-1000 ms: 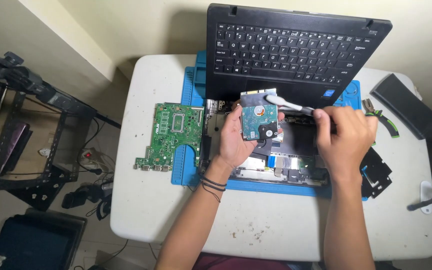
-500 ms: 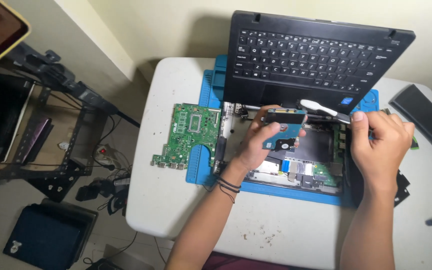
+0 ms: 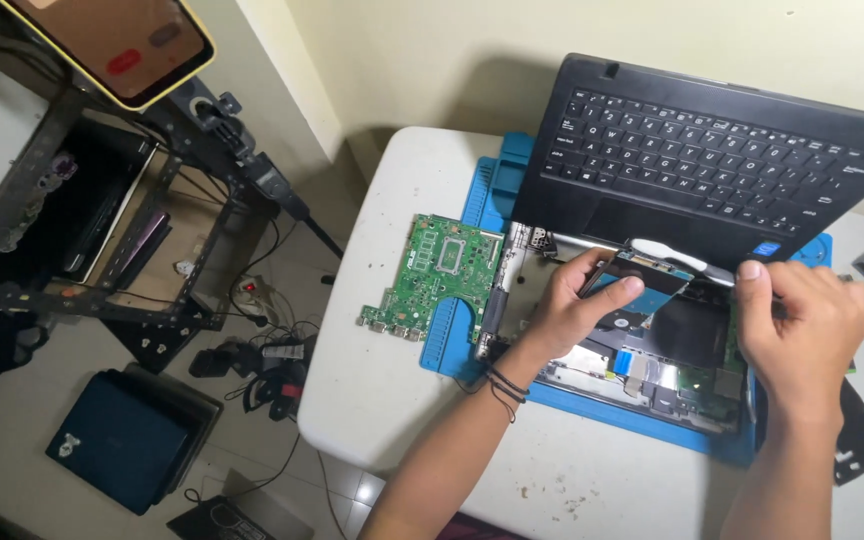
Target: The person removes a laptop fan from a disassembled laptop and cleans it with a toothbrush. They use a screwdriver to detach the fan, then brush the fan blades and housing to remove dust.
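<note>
Head view: I'm holding the hard drive [image 3: 642, 290] tilted over the opened laptop base [image 3: 652, 375], long axis running left-right, its near edge lifted. My left hand [image 3: 572, 310] is clamped on its left end, steadying it. My right hand [image 3: 802, 325] is pinching the right side; exact grip unclear. Green motherboard [image 3: 432, 280] is lying left on the blue mat [image 3: 482, 200].

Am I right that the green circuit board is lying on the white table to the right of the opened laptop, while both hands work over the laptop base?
Not quite. The head view shows the green circuit board lying to the left of the opened laptop, partly on the blue mat and the white table. The rest holds: the left hand and right hand work over the laptop base.
</note>
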